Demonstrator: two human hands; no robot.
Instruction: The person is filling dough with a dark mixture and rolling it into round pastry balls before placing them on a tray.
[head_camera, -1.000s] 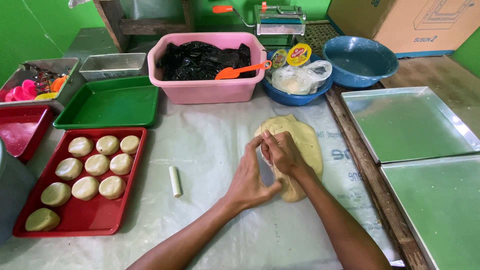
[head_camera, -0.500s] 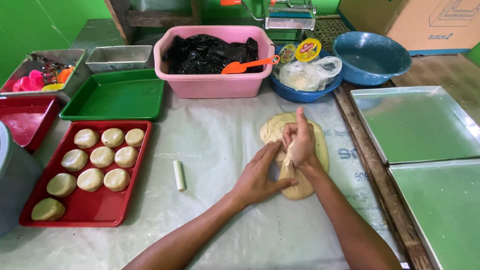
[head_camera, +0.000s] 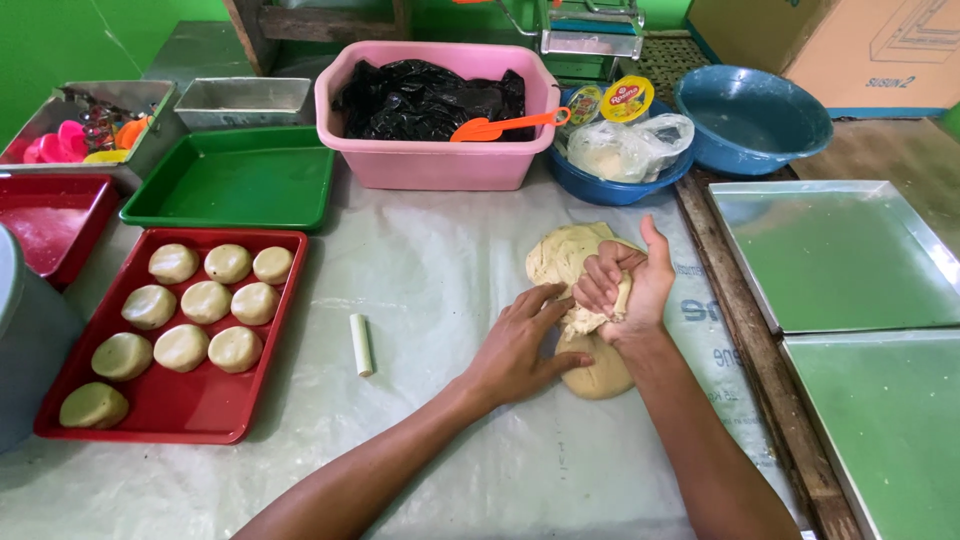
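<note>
The right hand (head_camera: 628, 285), right of the frame's centre, is curled tight around a pulled-up fold of pale dough (head_camera: 585, 300), while the left hand (head_camera: 522, 345) lies just beside it, fingers spread flat and pressing the dough's near edge against the plastic-covered table (head_camera: 440, 270). A short white stick (head_camera: 360, 344) lies further left. Beyond it, at lower left, a red tray (head_camera: 190, 405) holds round dough pieces (head_camera: 207, 301).

pale yellow dough sheet (head_camera: 565, 258), flat on plastic-covered table, near edge folded up, rounder lump below
</note>
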